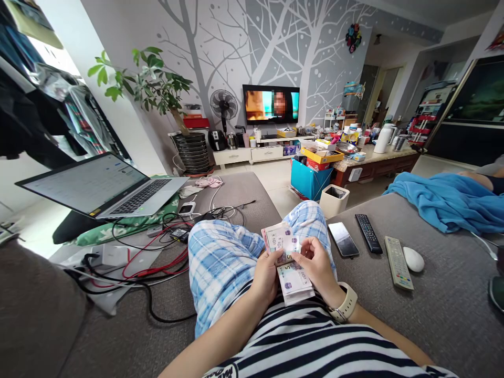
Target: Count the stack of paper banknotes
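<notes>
A folded stack of banknotes [293, 283], with the figure 5 printed on the top ones, is held over my lap. My left hand [266, 275] grips the stack from its left side, thumb lying across the fold. On the right, my right hand [315, 261] pinches the upper notes near the fold between thumb and fingers. One half of the notes points up toward my knees, the other half hangs down toward my shirt. A pale watch [344, 303] is on my right wrist. The fingers under the stack are partly hidden.
Right of me on the sofa lie a phone [343, 239], a black remote [368, 233], a beige remote [398, 262] and a white mouse [413, 259]. To the left are an open laptop [137, 199] and tangled cables [173, 236]. A bin [334, 201] stands ahead.
</notes>
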### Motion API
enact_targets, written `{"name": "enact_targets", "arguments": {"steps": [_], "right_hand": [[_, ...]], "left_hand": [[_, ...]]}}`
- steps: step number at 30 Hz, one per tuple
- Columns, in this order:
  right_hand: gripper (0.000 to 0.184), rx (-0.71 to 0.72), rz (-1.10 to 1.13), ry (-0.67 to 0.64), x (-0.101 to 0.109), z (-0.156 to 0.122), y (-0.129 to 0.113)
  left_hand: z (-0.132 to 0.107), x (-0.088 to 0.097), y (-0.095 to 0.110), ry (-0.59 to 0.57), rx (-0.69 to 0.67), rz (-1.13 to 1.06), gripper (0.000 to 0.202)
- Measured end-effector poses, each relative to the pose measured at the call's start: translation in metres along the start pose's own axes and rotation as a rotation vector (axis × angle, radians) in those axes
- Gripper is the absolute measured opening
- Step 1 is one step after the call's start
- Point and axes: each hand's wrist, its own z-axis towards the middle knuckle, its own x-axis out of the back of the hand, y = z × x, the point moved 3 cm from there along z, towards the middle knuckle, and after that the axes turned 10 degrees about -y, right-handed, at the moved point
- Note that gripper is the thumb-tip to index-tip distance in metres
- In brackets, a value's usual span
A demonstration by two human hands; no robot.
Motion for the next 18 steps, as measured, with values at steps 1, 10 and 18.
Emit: {"name": "enact_targets", "arguments": {"steps": [1, 10, 18], "right_hand": [[0.033, -0.006, 0.006, 0.013, 0.0004, 0.0004, 0.0016], [0.031, 0.010, -0.057, -0.016, 0.0016, 0.0007, -0.0022], [0.034, 0.061, -0.067, -0.030, 0.0006, -0.0008, -0.0048]], "left_hand": [[-0.0001, 0.0000, -0.0002, -0.002, 0.002, 0.004, 0.031], [-0.0032, -0.0017, 0.0014, -0.022, -0.004, 0.036, 0.028], [0.0011, 0.0012, -0.0007, 0.004, -0.023, 0.004, 0.024]]}}
